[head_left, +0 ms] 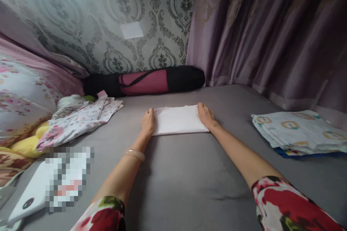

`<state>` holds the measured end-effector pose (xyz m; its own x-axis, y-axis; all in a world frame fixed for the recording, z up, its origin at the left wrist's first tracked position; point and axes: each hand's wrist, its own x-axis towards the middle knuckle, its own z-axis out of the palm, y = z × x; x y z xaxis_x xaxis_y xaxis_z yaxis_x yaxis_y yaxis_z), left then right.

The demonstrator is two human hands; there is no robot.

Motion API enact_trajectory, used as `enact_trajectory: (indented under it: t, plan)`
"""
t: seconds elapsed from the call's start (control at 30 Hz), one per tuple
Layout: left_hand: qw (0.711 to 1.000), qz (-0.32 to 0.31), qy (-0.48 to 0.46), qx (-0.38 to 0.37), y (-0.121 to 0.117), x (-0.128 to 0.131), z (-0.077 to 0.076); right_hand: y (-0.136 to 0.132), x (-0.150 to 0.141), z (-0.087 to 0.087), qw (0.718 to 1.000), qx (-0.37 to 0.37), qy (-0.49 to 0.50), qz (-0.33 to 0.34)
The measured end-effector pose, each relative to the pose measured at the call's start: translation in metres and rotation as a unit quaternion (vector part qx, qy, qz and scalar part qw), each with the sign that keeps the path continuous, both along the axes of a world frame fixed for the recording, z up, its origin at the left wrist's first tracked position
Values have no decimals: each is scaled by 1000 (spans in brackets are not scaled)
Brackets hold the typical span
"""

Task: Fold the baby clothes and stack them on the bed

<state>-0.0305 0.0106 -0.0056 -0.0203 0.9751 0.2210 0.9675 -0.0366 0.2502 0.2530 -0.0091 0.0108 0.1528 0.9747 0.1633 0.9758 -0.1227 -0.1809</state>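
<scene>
The white cloth (177, 120) lies on the grey bed (181, 177), seemingly already folded into a flat rectangle; the left hand (149, 122) pinches one end, the right hand (206, 116) the other; whether any folding remains cannot be told.

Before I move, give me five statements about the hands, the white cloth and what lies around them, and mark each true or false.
1. The left hand and the right hand hold opposite ends of the white cloth. True.
2. The bracelet is on the right arm. False: it is on the left.
3. The roll lies beyond the cloth. True.
4. The paper is on the curtain. False: it is on the wall.
5. The stack lies right of the cloth. True.
</scene>
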Motion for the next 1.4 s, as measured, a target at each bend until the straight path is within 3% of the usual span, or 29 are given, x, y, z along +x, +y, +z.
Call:
enact_trajectory:
  t: [0.3,0.5,0.67,0.77,0.9,0.97,1.07,1.2,1.4]
  plan:
    - [998,48,-48,-5,2,0,-6,4,2,-11,997,-1,41,-64]
    - [995,51,-81,-18,6,-3,-7,13,10,-10,989,-44,106,-96]
    - [994,66,-87,-16,1,-6,2,13,18,0,983,-61,144,-95]
    - [997,67,-42,27,-6,3,10,5,8,5,987,-19,123,-98]
    - [997,-28,-20,63,-11,30,15,-5,-27,8,996,51,79,0]
    - [995,-82,-18,59,-13,48,13,-8,-48,6,994,49,61,75]
    - [994,-105,-13,27,-17,70,9,-11,-72,3,988,21,44,145]
    - [994,-110,0,2,-21,82,0,-13,-84,-4,984,-8,34,174]
    - [994,-102,25,-20,-22,78,-15,-14,-83,-19,983,-16,7,180]
